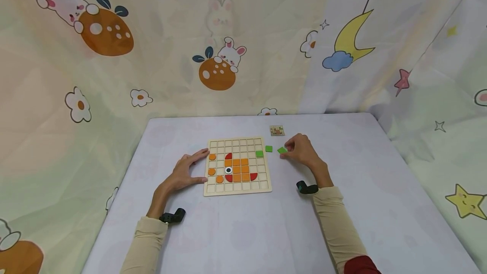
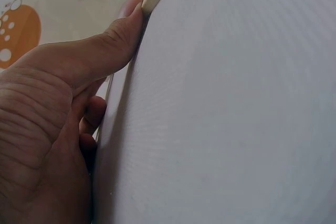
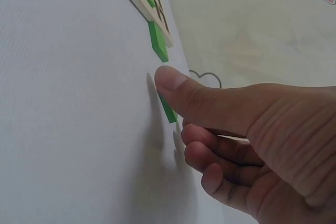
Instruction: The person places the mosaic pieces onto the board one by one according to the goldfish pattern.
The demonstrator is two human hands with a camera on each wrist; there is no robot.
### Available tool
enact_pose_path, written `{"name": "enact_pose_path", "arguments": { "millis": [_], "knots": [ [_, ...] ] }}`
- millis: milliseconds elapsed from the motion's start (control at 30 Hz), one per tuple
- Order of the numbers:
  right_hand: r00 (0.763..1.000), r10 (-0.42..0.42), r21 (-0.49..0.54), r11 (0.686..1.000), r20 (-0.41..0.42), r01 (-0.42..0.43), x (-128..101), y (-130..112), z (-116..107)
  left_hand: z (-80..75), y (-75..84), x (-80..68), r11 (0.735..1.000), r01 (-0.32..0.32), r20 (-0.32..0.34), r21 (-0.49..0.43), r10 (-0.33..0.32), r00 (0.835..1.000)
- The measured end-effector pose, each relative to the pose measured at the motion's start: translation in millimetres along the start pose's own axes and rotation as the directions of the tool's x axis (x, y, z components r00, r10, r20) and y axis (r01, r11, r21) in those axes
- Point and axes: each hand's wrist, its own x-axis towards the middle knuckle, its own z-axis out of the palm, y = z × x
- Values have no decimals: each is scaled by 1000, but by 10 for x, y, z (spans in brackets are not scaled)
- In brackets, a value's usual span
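Note:
A wooden grid board (image 1: 258,186) lies flat on the table. My left hand (image 1: 183,173) rests at its left edge, thumb and fingers spread apart and fairly straight. In the left wrist view the thumb (image 2: 113,45) presses against the board's side. Right of the board, my right hand (image 1: 303,151) pinches a green square tile (image 1: 281,150) between thumb and fingers, close over the table. In the right wrist view the thumb partly covers this tile (image 3: 168,109). A second green tile (image 1: 269,149) lies beside the board's right edge.
On the board are orange square tiles (image 1: 240,170), red curved pieces (image 1: 228,156), an eye tile (image 1: 228,170), orange round pieces (image 1: 212,172) and a green square (image 1: 259,154). A small pattern card (image 1: 277,130) lies behind the board. A printed cloth (image 1: 163,54) hangs behind the table.

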Motion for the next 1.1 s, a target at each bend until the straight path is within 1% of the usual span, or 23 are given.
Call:
{"name": "enact_pose_path", "arguments": {
  "millis": [200,367,767,933,1100],
  "knots": [
    [1000,-7,-19,1000,6,7,1,28,7,-9,7,-5,1000,3,-3,-6,-3,1000],
    [1000,4,-11,1000,8,-4,2,6,26,3,-5,-13,1000,5,-3,-1,-5,1000],
    [1000,9,-19,1000,-2,-9,31,18,64,5,-10,1,1000,-18,-4,6,18,1000],
    [1000,0,-17,1000,1,0,44,10,58,5,-9,1,1000,-12,-2,7,12,1000],
    [999,-27,9,1000,20,27,54,-6,50,3,-13,3,1000,-9,1,8,9,1000]
  ]
}}
